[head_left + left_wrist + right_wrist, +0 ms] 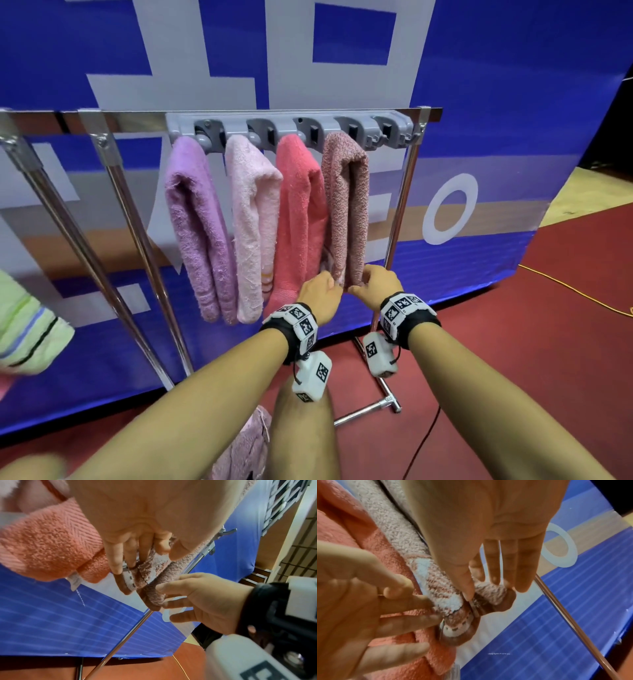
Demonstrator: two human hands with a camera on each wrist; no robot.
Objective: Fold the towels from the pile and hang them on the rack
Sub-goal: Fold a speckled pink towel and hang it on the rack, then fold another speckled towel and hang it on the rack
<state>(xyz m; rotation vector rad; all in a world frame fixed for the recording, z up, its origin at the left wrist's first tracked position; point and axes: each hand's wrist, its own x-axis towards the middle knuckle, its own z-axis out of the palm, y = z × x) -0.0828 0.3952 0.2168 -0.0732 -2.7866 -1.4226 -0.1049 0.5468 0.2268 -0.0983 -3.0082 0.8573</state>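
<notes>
**Both hands at the bottom edge of the fourth towel on the rack**

The mottled brown-pink towel [346, 202] hangs folded over the fourth hook of the grey hook rail [291, 128], rightmost of the four hung towels. Its lower ends sit between the two hands. The left hand [320, 294] has its fingers [118, 559] extended down along the towel's left side, the thumb on the opposite face, so the layered hem lies lightly pinched between them. The right hand [378, 281] meets the hem from the right, its thumb and forefinger closed on the towel's bottom corner; in the right wrist view the other fingers [523, 566] are straight and point down past the cloth.

Just left of this towel, touching it, hangs the coral towel [298, 219], then the pale pink towel [253, 219], then the lilac towel [197, 226], each draped over its own hook. The rail is fixed to the top bar of a chrome rack [399, 205], whose right upright runs down just beside the held towel.

At the far left edge a light green striped towel [27, 325] lies over something out of view. A pinkish towel [245, 445] lies low by the person's knee. Behind the rack stands a blue banner [496, 85] with white lettering, on a red floor [548, 342] crossed by a yellow cable [575, 291].
</notes>
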